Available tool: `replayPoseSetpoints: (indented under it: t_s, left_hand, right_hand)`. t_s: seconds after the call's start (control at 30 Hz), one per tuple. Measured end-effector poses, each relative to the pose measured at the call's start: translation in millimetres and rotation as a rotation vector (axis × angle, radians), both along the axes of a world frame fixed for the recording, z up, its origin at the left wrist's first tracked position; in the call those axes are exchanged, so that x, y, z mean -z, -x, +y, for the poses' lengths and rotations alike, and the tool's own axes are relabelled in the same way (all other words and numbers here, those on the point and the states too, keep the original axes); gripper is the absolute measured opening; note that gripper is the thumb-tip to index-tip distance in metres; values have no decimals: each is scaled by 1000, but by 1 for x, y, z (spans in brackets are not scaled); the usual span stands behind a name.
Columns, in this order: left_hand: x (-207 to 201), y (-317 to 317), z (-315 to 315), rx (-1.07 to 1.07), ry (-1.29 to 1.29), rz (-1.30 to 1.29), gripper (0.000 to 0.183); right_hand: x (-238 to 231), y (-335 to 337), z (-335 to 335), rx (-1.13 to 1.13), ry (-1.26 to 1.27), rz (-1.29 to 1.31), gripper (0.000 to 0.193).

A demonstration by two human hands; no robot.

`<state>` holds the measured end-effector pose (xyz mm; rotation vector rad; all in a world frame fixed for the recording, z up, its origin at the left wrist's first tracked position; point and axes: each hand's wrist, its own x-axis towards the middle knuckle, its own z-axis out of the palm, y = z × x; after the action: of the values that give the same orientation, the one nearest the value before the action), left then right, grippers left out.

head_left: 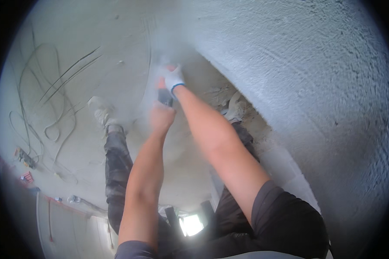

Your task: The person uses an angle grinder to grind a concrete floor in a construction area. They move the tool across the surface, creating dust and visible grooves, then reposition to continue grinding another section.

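Note:
Both my hands are closed on an orange-and-black handheld power tool (163,91), held out in front of me near the foot of the rough wall (307,73). My right hand (173,77), in a white glove with a blue cuff, grips its far part. Nearer to me, my left hand (162,116), which looks bare, is wrapped round its rear end and slightly blurred. A pale dust cloud (170,45) hides the tool's working end, so its exact kind cannot be made out.
Loose cables (58,116) lie looped on the dusty floor (116,52) at left. Broken rubble (220,97) lines the wall's base beside my right shoe (235,108). My left shoe (101,113) stands left of the tool. Small items, including a red packet (27,177), lie at far left.

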<state>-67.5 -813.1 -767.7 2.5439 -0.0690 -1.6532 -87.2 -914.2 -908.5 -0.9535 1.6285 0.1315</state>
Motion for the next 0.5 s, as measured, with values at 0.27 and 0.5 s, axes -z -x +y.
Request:
replayPoseSetpoints:
  t_s: [0.27, 0.5]
  left_hand:
    - [-48, -9, 27, -126, 98, -107, 53]
    - [-96, -35, 42, -231, 230, 90, 52]
  right_hand:
    - [-57, -5, 21, 203, 29, -212, 71]
    - [-119, -23, 12, 80, 166, -131, 50]
